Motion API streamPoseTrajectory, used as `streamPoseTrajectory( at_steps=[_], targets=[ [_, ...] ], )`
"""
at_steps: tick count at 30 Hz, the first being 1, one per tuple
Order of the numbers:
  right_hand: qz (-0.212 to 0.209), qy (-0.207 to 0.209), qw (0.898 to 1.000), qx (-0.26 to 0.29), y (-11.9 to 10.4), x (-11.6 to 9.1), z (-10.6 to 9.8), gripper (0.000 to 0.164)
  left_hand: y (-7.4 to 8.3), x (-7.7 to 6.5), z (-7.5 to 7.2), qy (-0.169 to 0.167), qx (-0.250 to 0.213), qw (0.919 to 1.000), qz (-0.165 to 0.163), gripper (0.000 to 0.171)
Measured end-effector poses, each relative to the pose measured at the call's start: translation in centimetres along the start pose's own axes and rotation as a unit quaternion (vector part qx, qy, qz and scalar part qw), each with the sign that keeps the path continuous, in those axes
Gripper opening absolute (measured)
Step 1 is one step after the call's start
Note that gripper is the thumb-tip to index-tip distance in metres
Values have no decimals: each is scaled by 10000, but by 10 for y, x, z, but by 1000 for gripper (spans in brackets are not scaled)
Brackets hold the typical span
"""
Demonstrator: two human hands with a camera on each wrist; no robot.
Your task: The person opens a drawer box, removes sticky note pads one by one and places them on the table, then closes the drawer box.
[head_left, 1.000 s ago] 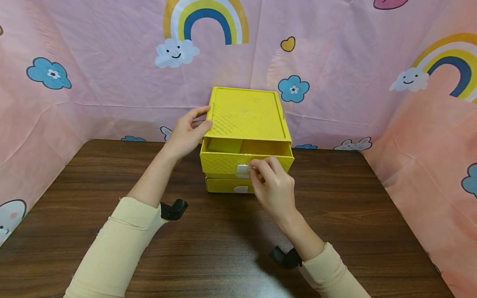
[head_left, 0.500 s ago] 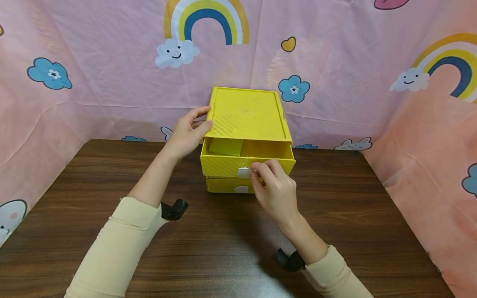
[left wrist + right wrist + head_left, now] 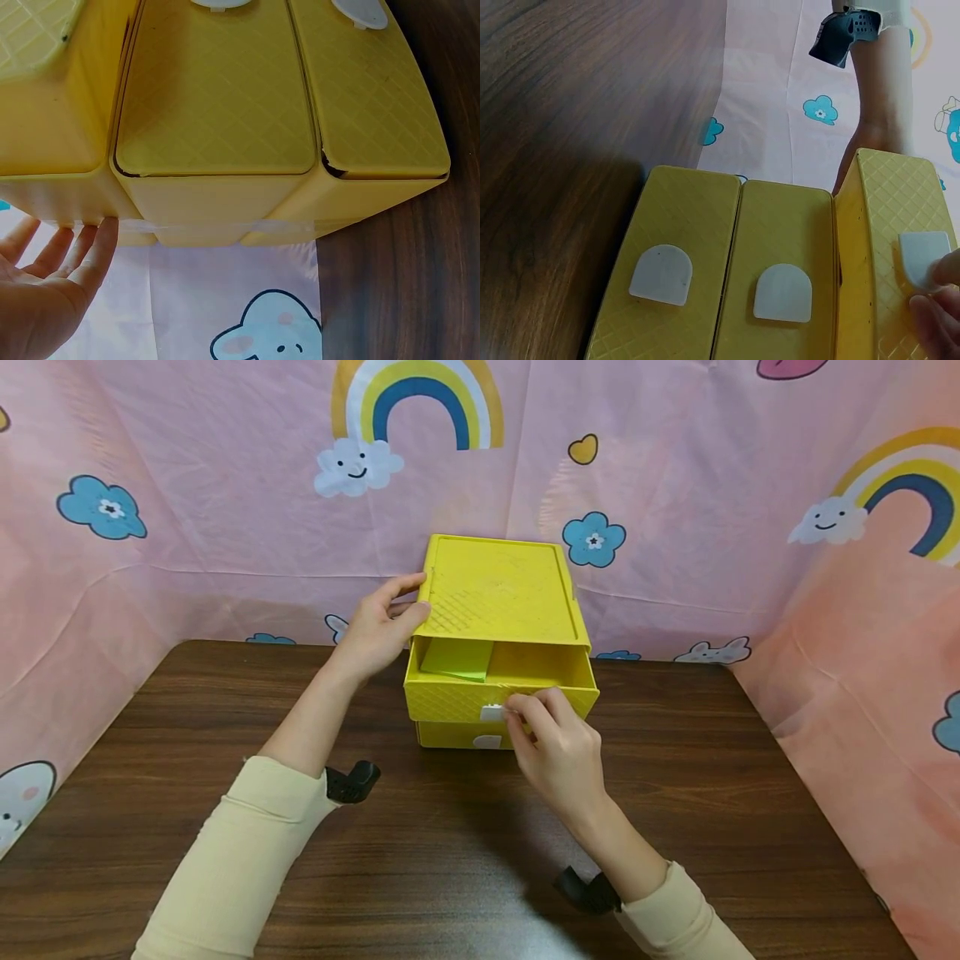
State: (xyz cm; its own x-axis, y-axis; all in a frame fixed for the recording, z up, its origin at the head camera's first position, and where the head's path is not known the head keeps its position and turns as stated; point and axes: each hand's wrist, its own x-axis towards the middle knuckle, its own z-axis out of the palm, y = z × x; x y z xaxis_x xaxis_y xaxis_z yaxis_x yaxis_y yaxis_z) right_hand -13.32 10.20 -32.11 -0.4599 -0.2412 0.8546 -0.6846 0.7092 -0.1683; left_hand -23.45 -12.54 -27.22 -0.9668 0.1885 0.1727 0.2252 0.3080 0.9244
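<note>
A yellow drawer unit [image 3: 504,589] with three stacked drawers stands at the back of the table. Its top drawer [image 3: 435,700] is pulled partway out. Inside, at the left, lies a flat green square thing [image 3: 459,657]; its kind is unclear. My right hand [image 3: 558,752] pinches the white handle [image 3: 922,251] of that drawer between thumb and fingers. My left hand [image 3: 378,631] rests against the unit's upper left side; in the left wrist view its extended fingers [image 3: 97,251] touch the yellow side wall. The two lower drawers [image 3: 784,225] are closed, each with a white handle.
The brown wooden table [image 3: 420,860] extends in front of the unit and to both sides. A pink patterned cloth [image 3: 247,510] hangs behind and at the sides, close to the unit's back. Black cameras [image 3: 352,782] sit on both wrists.
The top drawer has slid further out toward me, with my right hand pulling back on its handle. More of the green square shows. My left hand has stayed in place.
</note>
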Motion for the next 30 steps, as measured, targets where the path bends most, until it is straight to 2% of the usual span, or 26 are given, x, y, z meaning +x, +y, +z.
streamPoseTrajectory(
  at_steps=[30],
  targets=[
    [-85, -79, 9999, -88, -18, -9, -18, 12, -2, 1, 0, -14, -4, 9999, 139, 49]
  ],
)
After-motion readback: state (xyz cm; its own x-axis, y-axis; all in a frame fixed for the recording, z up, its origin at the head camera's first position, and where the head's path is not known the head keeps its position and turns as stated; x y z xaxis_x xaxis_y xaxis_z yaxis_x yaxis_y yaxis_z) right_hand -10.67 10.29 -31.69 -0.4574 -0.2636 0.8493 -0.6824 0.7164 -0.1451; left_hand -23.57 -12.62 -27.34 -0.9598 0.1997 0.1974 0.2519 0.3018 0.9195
